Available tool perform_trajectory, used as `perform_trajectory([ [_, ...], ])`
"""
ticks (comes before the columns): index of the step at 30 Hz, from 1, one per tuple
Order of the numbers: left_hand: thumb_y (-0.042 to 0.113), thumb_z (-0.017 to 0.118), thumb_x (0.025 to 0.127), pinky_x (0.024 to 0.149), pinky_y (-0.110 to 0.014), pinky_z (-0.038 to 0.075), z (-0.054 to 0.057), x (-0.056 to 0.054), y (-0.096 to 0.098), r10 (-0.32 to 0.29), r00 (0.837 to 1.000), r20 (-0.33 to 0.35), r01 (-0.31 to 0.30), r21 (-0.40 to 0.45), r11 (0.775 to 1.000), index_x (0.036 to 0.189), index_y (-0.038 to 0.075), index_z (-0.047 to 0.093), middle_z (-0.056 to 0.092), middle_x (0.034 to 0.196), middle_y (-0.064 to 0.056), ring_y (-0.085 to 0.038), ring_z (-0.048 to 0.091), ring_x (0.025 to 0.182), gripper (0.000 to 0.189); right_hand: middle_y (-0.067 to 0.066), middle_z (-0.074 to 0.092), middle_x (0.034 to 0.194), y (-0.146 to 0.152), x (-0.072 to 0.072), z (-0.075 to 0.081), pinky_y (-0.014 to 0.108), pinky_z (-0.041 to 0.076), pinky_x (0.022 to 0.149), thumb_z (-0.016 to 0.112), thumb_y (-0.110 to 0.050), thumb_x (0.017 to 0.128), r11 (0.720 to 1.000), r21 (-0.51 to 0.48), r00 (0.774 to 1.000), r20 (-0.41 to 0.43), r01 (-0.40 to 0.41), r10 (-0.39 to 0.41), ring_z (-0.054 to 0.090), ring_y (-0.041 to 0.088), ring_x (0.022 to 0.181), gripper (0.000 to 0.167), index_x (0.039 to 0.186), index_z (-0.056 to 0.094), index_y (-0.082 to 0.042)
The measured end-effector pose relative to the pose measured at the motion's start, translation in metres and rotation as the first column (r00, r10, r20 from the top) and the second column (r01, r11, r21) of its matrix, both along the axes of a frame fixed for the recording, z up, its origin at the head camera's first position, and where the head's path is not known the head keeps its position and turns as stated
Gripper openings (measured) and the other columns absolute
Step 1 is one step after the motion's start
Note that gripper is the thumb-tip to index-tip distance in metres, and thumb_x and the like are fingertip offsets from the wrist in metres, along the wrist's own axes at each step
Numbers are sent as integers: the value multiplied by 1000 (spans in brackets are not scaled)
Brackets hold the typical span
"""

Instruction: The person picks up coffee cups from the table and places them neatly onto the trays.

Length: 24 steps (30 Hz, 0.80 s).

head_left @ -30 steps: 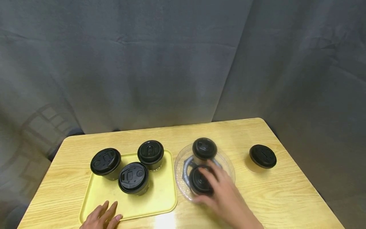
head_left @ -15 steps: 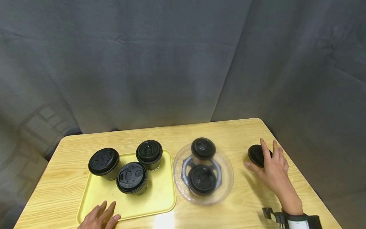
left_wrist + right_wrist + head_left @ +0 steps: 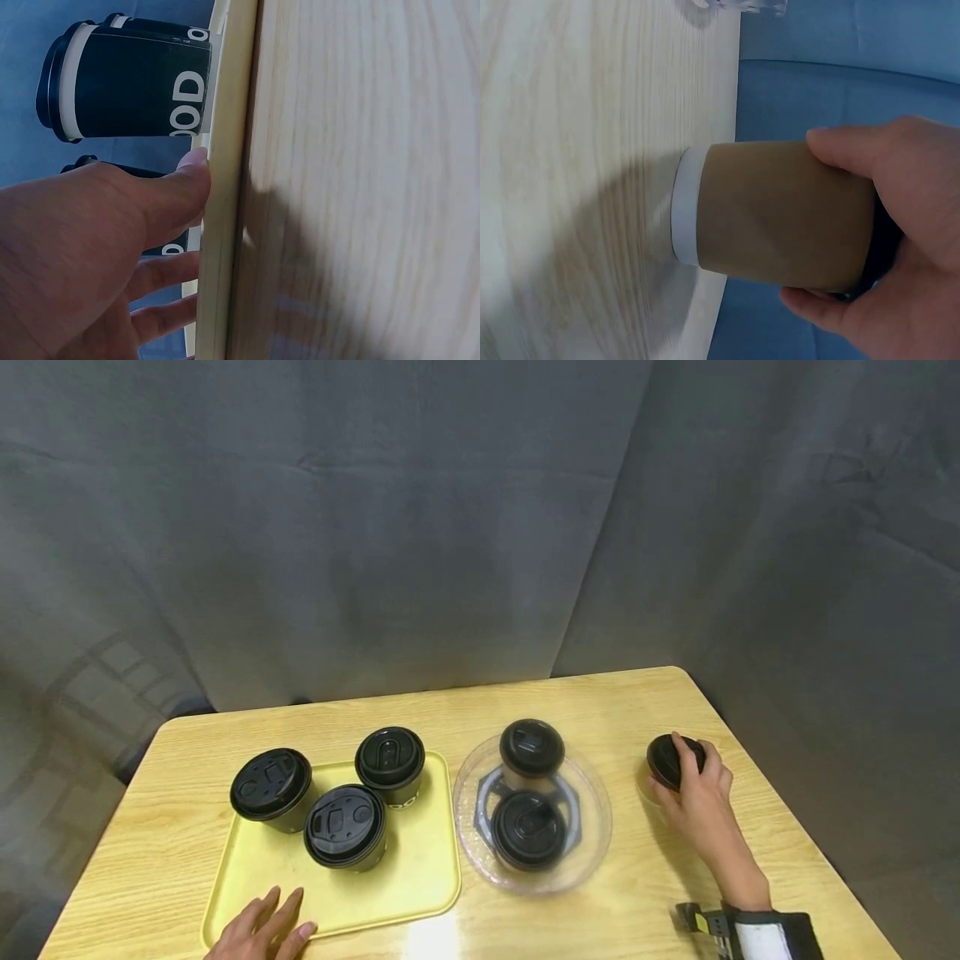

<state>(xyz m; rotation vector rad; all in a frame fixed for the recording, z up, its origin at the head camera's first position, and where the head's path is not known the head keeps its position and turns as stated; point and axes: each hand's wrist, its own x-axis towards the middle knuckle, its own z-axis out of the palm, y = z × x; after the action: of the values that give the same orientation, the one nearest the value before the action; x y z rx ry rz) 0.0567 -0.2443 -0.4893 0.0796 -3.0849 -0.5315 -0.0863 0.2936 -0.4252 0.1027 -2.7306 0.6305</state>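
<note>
My right hand (image 3: pixel 703 810) grips a brown paper coffee cup (image 3: pixel 780 214) with a white base band and a black lid (image 3: pixel 666 762), near the table's right side. In the right wrist view, thumb and fingers hold its upper part from two sides; the base is at the tabletop, and I cannot tell whether it touches. With relaxed fingers, my left hand (image 3: pixel 262 928) rests at the front rim of a yellow tray (image 3: pixel 420 881). Three dark-sleeved coffee cups stand on that tray: one left (image 3: pixel 272 785), one in the middle (image 3: pixel 347 827), one behind (image 3: pixel 391 763).
Between the tray and my right hand lies a round clear plastic dish (image 3: pixel 596 852) with a grey octagonal pattern. Two black-lidded cups stand in it, one at the back (image 3: pixel 532 747), one in front (image 3: pixel 529 829). Grey curtain (image 3: pixel 420 543) hangs behind the wooden table (image 3: pixel 637 910).
My right hand has gone right, from the front cup in the clear dish to the brown cup, and its fingers have closed around that cup. My left hand has stayed at the tray.
</note>
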Motion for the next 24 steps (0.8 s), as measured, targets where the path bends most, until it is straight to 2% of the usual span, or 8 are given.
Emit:
perform_trajectory([
  [4, 53, 56, 93, 84, -64, 48, -1, 1, 0, 5, 1000, 2, -5, -14, 1000, 124, 8, 66, 61, 124, -30, -52, 58, 108, 56, 46, 22, 139, -4, 0, 2, 73, 36, 76, 77, -6, 81, 1000, -3, 1000, -14, 15, -15, 29, 68, 116, 79, 144, 32, 3],
  [7, 51, 60, 92, 83, -64, 48, -1, 2, 3, 17, 999, -49, -18, -24, 1000, 122, 9, 68, 63, 122, -29, -51, 59, 106, 53, 43, 25, 140, -10, 5, 10, 73, 36, 78, 78, -7, 80, 999, -34, 999, -45, 21, -22, 30, 66, 117, 81, 145, 32, 2],
  [11, 49, 63, 90, 82, -65, 48, 0, 3, 5, 28, 995, -97, -31, -27, 999, 120, 9, 69, 64, 120, -28, -52, 59, 106, 50, 39, 29, 142, -24, 18, 26, 70, 33, 83, 81, -7, 78, 995, -90, 993, -113, -42, 31, 32, 61, 121, 84, 146, 33, 0],
  [17, 49, 61, 92, 86, -64, 47, 3, 3, 5, 10, 999, -53, -12, -28, 1000, 122, 8, 67, 63, 122, -29, -52, 58, 108, 51, 32, 34, 143, -43, 34, 41, 66, 36, 84, 84, -6, 73, 986, -101, 980, -163, -133, 116, 35, 53, 123, 88, 147, 37, -6],
  [24, 50, 60, 92, 84, -62, 49, 4, 1, 4, 6, 999, -32, -7, -33, 999, 122, 7, 67, 63, 121, -30, -48, 60, 105, 53, 26, 38, 143, -63, 41, 38, 65, 42, 86, 86, -5, 69, 970, -92, 967, -139, -227, 213, 40, 48, 124, 88, 145, 41, -8],
])
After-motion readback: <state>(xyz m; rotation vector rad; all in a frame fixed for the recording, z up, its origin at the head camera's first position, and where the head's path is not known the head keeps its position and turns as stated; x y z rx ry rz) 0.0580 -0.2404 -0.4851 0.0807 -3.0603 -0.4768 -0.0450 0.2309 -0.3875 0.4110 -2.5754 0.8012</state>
